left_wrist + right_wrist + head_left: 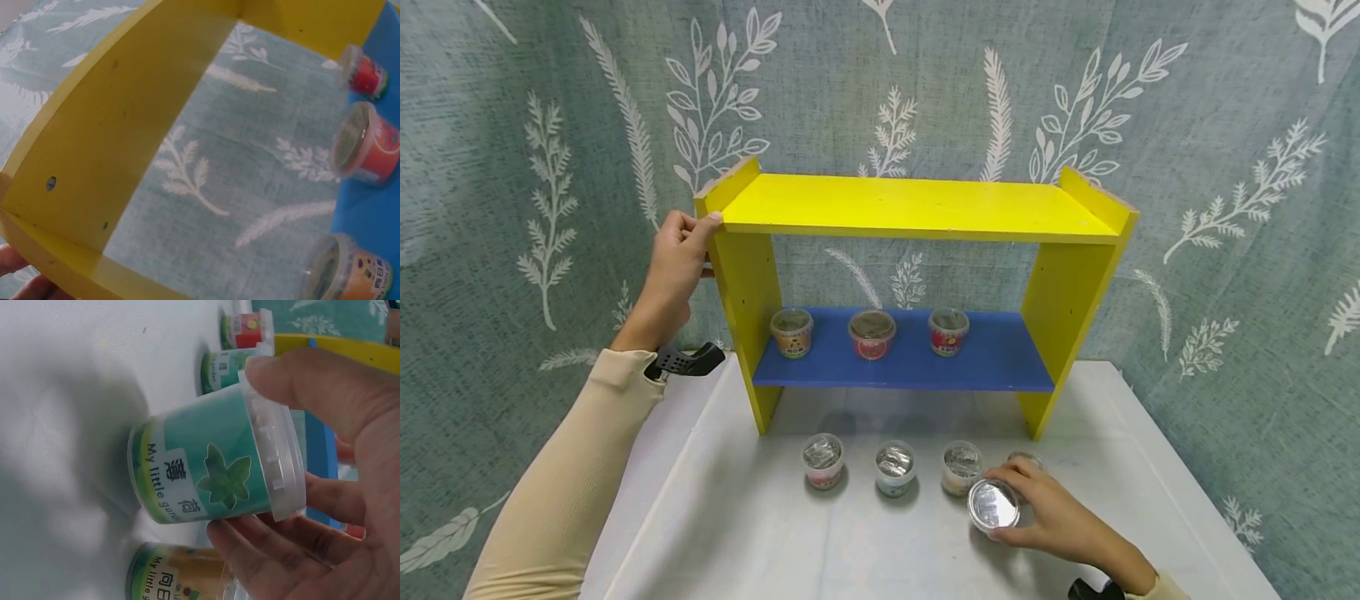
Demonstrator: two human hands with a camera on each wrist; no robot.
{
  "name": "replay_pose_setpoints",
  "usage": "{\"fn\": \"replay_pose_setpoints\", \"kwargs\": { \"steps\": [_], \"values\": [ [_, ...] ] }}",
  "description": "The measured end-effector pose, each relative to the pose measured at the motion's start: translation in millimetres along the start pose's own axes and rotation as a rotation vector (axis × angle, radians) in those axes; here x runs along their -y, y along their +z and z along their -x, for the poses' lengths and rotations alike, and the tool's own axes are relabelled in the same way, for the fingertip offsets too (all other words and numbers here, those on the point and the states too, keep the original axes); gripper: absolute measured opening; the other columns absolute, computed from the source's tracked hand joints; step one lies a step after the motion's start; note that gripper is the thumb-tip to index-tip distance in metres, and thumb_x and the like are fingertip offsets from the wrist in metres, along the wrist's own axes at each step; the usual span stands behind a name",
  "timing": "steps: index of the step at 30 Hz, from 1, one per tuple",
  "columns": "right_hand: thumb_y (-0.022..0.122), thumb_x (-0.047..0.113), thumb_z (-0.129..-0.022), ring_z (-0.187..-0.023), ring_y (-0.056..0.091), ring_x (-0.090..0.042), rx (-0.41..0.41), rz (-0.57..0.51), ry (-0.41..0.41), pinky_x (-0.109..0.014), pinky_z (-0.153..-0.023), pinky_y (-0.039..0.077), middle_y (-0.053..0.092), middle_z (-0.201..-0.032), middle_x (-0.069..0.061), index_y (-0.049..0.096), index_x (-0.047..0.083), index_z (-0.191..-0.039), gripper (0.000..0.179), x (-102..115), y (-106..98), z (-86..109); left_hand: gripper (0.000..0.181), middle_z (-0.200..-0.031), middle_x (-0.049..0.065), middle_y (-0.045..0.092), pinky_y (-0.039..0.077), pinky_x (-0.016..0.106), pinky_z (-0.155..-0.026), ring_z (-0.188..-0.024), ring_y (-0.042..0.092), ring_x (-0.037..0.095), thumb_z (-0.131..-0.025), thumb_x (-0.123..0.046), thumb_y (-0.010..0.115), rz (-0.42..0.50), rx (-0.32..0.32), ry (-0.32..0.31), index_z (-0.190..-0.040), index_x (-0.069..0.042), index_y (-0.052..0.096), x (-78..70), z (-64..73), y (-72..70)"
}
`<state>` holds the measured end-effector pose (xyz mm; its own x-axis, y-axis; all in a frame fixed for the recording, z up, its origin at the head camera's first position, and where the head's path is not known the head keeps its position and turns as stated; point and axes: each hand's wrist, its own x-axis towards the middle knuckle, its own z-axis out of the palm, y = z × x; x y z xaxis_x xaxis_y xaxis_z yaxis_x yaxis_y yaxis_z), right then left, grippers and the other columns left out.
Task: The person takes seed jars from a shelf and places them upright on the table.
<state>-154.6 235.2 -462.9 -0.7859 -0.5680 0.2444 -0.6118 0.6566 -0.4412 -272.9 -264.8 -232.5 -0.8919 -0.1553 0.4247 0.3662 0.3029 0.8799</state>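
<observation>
The left hand (pixel 673 258) grips the upper left corner of the yellow shelf (pixel 910 204), thumb in front and the other fingers partly hidden behind; probably this serves to steady the frame. The right hand (pixel 1056 512) holds the teal-labelled cup (pixel 200 462) over the front right part of the table (pixel 775 533). Its fingers are curled around the clear lid, thumb opposite, perhaps because the rim gives a sure hold. The cup is tilted in the right wrist view; whether its base touches the table, I cannot tell.

On the blue board (pixel 895 371) stand an orange-labelled cup (pixel 792 342), a pink-labelled cup (pixel 872 343) and a red-labelled cup (pixel 948 342), spaced apart, it seems, so that each label can be seen. Three cups (pixel 894 479) form a row before the shelf, and another cup (pixel 1025 457) is mostly covered by the right hand.

The table is white, with soft shadows. Behind and at both sides hangs grey-green fabric (pixel 940 108) with white leaf prints.
</observation>
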Motion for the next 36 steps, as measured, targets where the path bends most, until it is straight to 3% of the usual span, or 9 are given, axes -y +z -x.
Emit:
{"fn": "replay_pose_setpoints", "kwargs": {
  "steps": [8, 16, 26, 30, 36],
  "values": [
    [0.083, 0.050, -0.084, -0.106, 0.057, -0.012, 0.061, 0.053, 0.035, -0.041, -0.088, 0.053, 0.056, -0.124, 0.006, 0.062, 0.012, -0.138, 0.070, 4.4, -1.6, 0.1, 0.040, -0.110, 0.004, 0.049, 0.041, 0.043, -0.087, -0.099, 0.051, 0.020, -0.104, -0.056, 0.049, -0.003, -0.001, 0.005, -0.102, -0.017, 0.042, -2.2, 0.0, -0.3],
    [0.083, 0.049, -0.085, -0.113, 0.060, -0.021, 0.058, 0.043, 0.068, -0.049, -0.092, 0.053, 0.058, -0.131, 0.002, 0.060, 0.012, -0.140, 0.071, 5.9, -0.3, -1.1, 0.040, -0.109, 0.005, 0.049, 0.040, 0.041, -0.085, -0.098, 0.051, 0.021, -0.104, -0.056, 0.049, -0.007, 0.006, 0.006, -0.102, -0.016, 0.041, -1.1, 0.4, -0.3],
    [0.087, 0.033, -0.084, -0.115, 0.053, -0.018, -0.047, 0.130, -0.041, -0.044, -0.091, 0.051, 0.059, -0.126, 0.006, 0.065, 0.015, -0.134, 0.058, 5.4, -0.1, 0.4, 0.040, -0.108, 0.005, 0.049, 0.042, 0.041, -0.083, -0.096, 0.052, 0.021, -0.104, -0.055, 0.049, -0.009, 0.007, 0.006, -0.102, -0.017, 0.041, 0.0, 0.3, -0.2],
    [0.084, 0.037, -0.087, -0.114, 0.053, -0.020, -0.018, 0.082, -0.028, -0.046, -0.091, 0.051, 0.060, -0.126, 0.004, 0.064, 0.016, -0.135, 0.056, 5.3, -4.2, -1.9, 0.040, -0.107, 0.004, 0.049, 0.042, 0.039, -0.082, -0.095, 0.051, 0.021, -0.104, -0.055, 0.049, -0.016, 0.003, 0.005, -0.102, -0.016, 0.041, -0.4, 0.1, -0.1],
    [0.078, 0.036, -0.093, -0.099, 0.062, -0.019, -0.002, -0.071, -0.015, -0.037, -0.079, 0.055, 0.064, -0.122, -0.002, 0.063, 0.011, -0.135, 0.050, -0.5, -10.6, -7.4, 0.040, -0.108, 0.004, 0.048, 0.041, 0.039, -0.083, -0.096, 0.051, 0.021, -0.104, -0.056, 0.049, -0.019, 0.001, -0.006, -0.102, -0.017, 0.041, -0.3, -0.9, -0.2]
  ]
}}
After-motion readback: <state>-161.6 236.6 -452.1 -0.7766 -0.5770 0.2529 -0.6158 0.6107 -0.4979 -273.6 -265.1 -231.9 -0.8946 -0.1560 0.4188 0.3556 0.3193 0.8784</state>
